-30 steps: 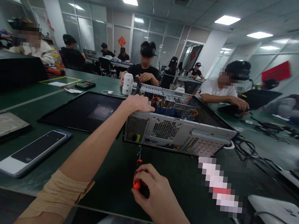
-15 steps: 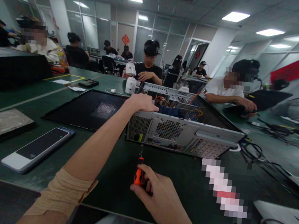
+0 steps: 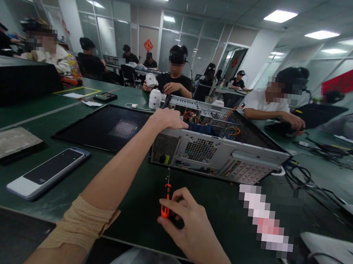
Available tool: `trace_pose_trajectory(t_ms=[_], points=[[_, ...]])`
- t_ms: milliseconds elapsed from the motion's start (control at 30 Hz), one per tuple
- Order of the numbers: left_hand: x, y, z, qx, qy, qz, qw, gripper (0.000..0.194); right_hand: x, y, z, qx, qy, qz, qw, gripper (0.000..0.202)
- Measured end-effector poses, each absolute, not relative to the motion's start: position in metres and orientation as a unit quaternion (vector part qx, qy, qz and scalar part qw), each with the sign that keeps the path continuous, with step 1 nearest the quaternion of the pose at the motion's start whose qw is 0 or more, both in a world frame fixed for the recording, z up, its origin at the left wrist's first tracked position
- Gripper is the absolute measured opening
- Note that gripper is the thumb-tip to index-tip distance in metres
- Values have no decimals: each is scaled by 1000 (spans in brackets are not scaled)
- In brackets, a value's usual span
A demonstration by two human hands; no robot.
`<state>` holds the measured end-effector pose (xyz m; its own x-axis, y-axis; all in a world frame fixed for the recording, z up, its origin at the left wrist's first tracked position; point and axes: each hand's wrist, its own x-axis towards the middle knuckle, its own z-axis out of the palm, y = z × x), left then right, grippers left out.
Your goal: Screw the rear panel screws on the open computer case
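Note:
An open desktop computer case [image 3: 221, 153] lies on its side on the green table [image 3: 144, 196], its grey rear panel facing me. My left hand [image 3: 168, 119] rests on the case's top left edge, gripping it. My right hand [image 3: 187, 225] holds an orange-and-black screwdriver [image 3: 165, 204] by the handle. The screwdriver's thin shaft points at the lower left of the rear panel. Cables show inside the case.
The black side panel [image 3: 104, 126] lies flat left of the case. A phone [image 3: 49, 172] and a flat drive [image 3: 5, 142] sit at the near left. Cables [image 3: 304, 179] trail on the right, near a white device [image 3: 334, 253]. Several people sit around the tables behind.
My fingers have turned on the screwdriver handle, which has twisted in my grip. The view has shifted slightly. My left hand stays on the case.

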<state>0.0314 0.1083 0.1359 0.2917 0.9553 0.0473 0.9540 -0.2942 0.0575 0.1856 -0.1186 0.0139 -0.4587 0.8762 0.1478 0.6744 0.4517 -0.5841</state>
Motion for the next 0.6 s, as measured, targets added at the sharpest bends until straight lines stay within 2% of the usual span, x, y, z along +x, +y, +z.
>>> trace_pose_trajectory(t_ms=[133, 333, 600], points=[[32, 106, 138, 802, 596, 35, 10, 76, 184, -116, 12, -472, -800, 275, 248, 40], [33, 101, 139, 802, 597, 34, 13, 76, 185, -111, 7, -414, -807, 308, 287, 20], [33, 108, 136, 801, 598, 34, 6, 77, 183, -114, 7, -408, -798, 341, 282, 20]])
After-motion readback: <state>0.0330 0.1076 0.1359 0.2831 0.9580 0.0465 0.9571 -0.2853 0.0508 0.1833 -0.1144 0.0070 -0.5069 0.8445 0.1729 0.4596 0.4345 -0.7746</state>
